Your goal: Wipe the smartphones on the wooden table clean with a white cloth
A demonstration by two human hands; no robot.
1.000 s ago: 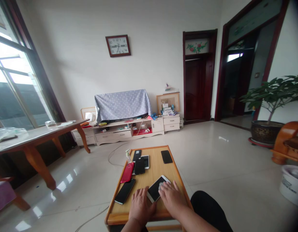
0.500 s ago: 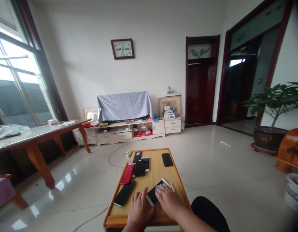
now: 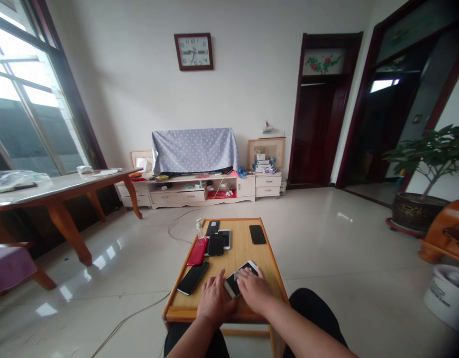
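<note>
A white smartphone (image 3: pixel 231 287) with a dark screen lies slanted on the small wooden table. My left hand (image 3: pixel 212 299) grips its lower left end, thumb at the near edge and fingers at the far side. Across the screen rests my right hand (image 3: pixel 255 290), its bent fingers pressing a small pale wad (image 3: pixel 237 274), perhaps cloth or tissue, onto the glass. Left of my hands is a black phone (image 3: pixel 193 278). Beyond it lie a red phone (image 3: pixel 197 251), another black phone (image 3: pixel 216 244) overlapping a white one (image 3: pixel 226 238), and a clear pump bottle (image 3: pixel 199 228).
The wooden table (image 3: pixel 244 253) has a raised rim. One dark phone (image 3: pixel 257 234) sits at its far right corner. My knees flank the table. A white bucket (image 3: pixel 447 298) and a potted plant (image 3: pixel 419 209) stand to the right; a cable (image 3: pixel 128 318) runs along the floor at left.
My right hand and the pale wad have shifted slightly left across the phone's screen. The left hand keeps its hold. The whole view has tilted a little downward.
</note>
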